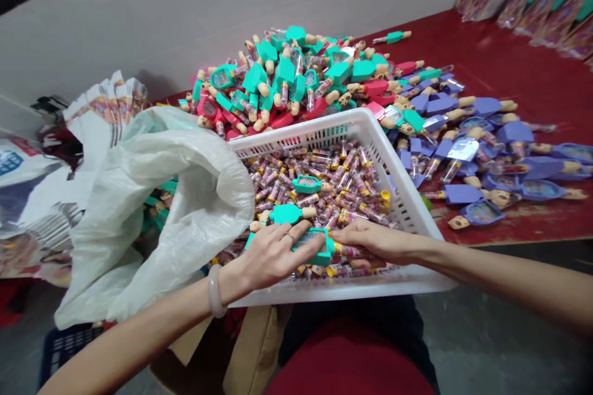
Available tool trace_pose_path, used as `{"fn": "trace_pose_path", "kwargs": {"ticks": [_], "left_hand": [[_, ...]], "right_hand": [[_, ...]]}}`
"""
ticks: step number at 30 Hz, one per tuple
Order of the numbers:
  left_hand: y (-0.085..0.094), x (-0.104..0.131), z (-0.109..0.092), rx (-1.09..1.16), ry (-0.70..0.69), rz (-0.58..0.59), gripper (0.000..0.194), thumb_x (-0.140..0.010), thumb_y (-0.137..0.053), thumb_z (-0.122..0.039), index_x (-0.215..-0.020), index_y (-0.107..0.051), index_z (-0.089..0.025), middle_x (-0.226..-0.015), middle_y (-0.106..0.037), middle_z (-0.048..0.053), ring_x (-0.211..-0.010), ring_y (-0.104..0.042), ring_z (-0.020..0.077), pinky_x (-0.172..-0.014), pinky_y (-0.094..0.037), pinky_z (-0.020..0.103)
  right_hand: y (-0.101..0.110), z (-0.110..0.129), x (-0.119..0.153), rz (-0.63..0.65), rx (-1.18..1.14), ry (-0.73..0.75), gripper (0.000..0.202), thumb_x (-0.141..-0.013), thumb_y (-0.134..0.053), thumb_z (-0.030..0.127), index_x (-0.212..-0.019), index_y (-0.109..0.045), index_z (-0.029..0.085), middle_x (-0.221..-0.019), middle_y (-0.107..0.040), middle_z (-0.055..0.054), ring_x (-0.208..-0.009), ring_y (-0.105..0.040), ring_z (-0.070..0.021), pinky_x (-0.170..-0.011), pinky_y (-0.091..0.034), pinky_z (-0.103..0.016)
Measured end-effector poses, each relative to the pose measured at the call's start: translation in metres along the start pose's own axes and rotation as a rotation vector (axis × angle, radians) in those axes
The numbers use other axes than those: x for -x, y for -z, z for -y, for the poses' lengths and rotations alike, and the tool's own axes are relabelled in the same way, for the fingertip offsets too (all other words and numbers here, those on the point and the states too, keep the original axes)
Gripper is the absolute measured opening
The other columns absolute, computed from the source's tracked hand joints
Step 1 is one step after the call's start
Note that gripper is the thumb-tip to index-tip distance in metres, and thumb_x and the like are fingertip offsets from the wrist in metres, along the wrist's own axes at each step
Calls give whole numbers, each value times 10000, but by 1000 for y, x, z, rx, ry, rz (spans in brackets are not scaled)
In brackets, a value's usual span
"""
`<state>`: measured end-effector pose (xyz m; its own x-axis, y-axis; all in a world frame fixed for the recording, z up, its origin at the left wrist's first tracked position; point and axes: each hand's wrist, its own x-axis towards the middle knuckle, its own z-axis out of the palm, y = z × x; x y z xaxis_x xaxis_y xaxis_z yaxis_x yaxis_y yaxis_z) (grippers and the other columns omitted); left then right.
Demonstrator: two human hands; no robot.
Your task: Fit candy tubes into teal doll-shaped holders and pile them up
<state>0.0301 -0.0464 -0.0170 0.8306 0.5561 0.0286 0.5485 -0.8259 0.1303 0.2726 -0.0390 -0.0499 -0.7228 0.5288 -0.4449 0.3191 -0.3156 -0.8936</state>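
My left hand [273, 252], with a pale bangle at the wrist, is closed on a teal doll-shaped toy [327, 253] with a clear window. In my right hand [370, 239] is a clear tube [347, 250] with a yellow end, pinched against the toy's right end; whether the two are joined I cannot tell. Both hands are over a white plastic basket [417, 197] full of similar small tubes [319, 163]. Two more teal toys lie on the tubes, one [286, 214] just beyond my left fingers and another [306, 184] farther back.
Behind the basket a heap of teal and red toys [287, 71] rests on the red table [500, 68]. Purple toys [463, 194] spread to the right. An opened white plastic bag [204, 197] with teal toys inside overlaps the basket's left side. Packaged goods [551, 0] stand far right.
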Motion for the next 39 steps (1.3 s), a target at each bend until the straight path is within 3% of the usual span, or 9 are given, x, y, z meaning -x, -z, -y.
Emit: {"fn": "trace_pose_path", "kwargs": {"ticks": [3,6,9,12,20,24,28,34,39], "left_hand": [[-2,-10,12,-88,-21,93,358,-938,-453,-195,-1270,-569,-260,-1247,-634,123,-917,-648,206,-768,-498,317],[26,-39,55,-110,279,132,369,-915,-527,-307,-1267,-563,-201,-1081,-690,123,-866,-656,243,-746,-495,343],[78,-82,114,-224,593,-160,463,-930,-511,-358,-1322,-490,-114,-1176,-626,173,-1069,-591,323,-897,-438,451],[105,-125,143,-236,643,-356,529,-951,-458,-314,-1388,-365,-29,-1290,-527,218,-1250,-451,372,-998,-335,537],[-48,-138,81,181,517,97,378,-701,-752,-235,-1033,-632,-99,-1115,-636,214,-1198,-494,385,-1054,-315,541],[-60,-109,92,225,633,-7,307,-729,-742,-268,-973,-622,-125,-1080,-647,195,-1174,-517,372,-1040,-333,532],[-27,-92,108,694,855,-432,276,-848,-605,-416,-936,-596,-155,-899,-656,104,-872,-630,237,-863,-483,371],[4,-79,100,2127,975,-944,291,-846,-586,-402,-684,-529,-168,-580,-574,13,-533,-591,149,-608,-532,297],[10,-77,101,2244,1059,-1284,103,-805,-591,-174,-709,-573,-143,-614,-627,30,-531,-612,149,-581,-519,271]], "right_hand": [[20,-5,-13,-128,-36,-106,573,-913,-344,655,-666,-553,182,-456,-485,18,-365,-358,-98,-364,-292,-231],[64,12,-26,-573,189,51,463,-958,-350,527,-882,-622,160,-737,-669,-58,-534,-533,-125,-486,-410,-237],[103,40,-41,-897,452,142,300,-930,-427,346,-1024,-628,143,-934,-708,-94,-716,-612,-164,-640,-457,-261],[119,59,-61,-840,717,24,266,-889,-458,259,-995,-673,145,-986,-719,-102,-849,-644,-203,-739,-457,-270],[112,44,-105,-578,991,-270,365,-782,-655,288,-1071,-681,67,-1054,-692,-241,-974,-663,-300,-793,-490,-343],[91,22,-110,-425,1022,-282,423,-684,-753,399,-999,-721,118,-995,-725,-170,-927,-683,-280,-787,-512,-324],[71,13,-121,-455,999,-267,309,-757,-670,312,-948,-728,75,-1053,-702,-235,-1018,-661,-342,-829,-511,-383],[73,39,-110,-475,837,-185,275,-845,-502,306,-860,-695,112,-804,-725,-150,-708,-703,-239,-615,-536,-296],[54,58,-92,-685,97,380,282,-754,-609,360,-941,-614,149,-810,-690,-66,-631,-641,-174,-516,-525,-265]]}}
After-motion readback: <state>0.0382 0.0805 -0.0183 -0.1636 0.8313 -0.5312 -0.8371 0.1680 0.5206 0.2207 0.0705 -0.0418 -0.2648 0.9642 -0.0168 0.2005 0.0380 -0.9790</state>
